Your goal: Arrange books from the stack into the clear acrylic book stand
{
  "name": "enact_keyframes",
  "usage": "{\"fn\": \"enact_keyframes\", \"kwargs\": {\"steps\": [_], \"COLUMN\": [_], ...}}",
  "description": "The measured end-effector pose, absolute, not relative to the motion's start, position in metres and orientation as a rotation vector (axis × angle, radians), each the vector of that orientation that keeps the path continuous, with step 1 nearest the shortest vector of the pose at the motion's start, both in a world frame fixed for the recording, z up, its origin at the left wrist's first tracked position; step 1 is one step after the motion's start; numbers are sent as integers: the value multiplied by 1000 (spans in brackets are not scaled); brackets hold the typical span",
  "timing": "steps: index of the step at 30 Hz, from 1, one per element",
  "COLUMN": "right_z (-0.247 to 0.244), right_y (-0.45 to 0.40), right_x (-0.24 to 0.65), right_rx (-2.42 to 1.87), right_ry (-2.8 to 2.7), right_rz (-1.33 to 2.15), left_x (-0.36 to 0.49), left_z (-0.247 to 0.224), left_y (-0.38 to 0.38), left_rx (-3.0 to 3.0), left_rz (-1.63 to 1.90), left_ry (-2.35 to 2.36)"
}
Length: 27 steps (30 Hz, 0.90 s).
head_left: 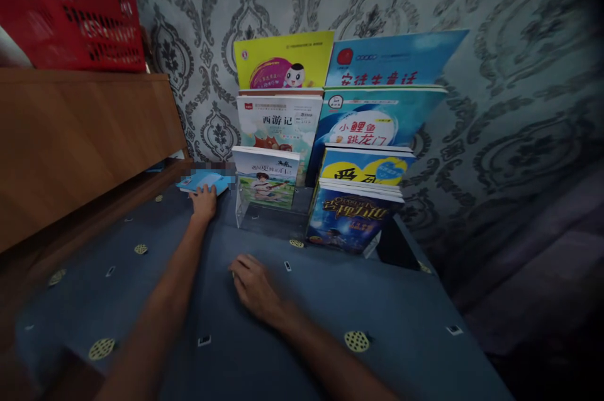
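At the far left of the cloth, my left hand (204, 202) grips the near edge of a light blue book (218, 182), which lies flat with part of its cover blurred out. My right hand (255, 286) is low over the cloth in the middle, its fingers curled together with no object visible in them. Beyond it, a clear stepped stand (240, 206) bears books in two columns. Its left front book (268, 179) shows a figure with a guitar; the right front one (352, 215) is a dark blue book.
A dark blue patterned cloth (264, 350) covers the table. To the left, a red plastic basket (104, 23) sits on a wooden cabinet (85, 149). Patterned wallpaper (372, 4) rises close behind the books, and a dark curtain-like fabric (533, 262) hangs at the right.
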State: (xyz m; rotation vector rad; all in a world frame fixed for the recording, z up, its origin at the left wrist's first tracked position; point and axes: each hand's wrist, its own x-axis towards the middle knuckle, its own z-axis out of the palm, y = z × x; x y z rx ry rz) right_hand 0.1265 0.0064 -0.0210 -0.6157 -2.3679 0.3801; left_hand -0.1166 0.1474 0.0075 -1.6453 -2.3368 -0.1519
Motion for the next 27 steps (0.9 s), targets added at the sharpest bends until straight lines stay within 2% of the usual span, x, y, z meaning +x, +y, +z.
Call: {"fn": "enact_keyframes", "kwargs": {"steps": [18,27], "right_z": [-21,-20], "right_y": [6,4], "right_x": [127,129], "right_rx": [-655,-642], "right_ry": [-2353,-2421], "right_rz": [450,340], "left_x": [-119,-101], "left_z": [8,20], "left_y": [22,-40], "left_rx": [-1754,-1805], "left_rz": [67,185], "left_ry": [-2348,-2323]}}
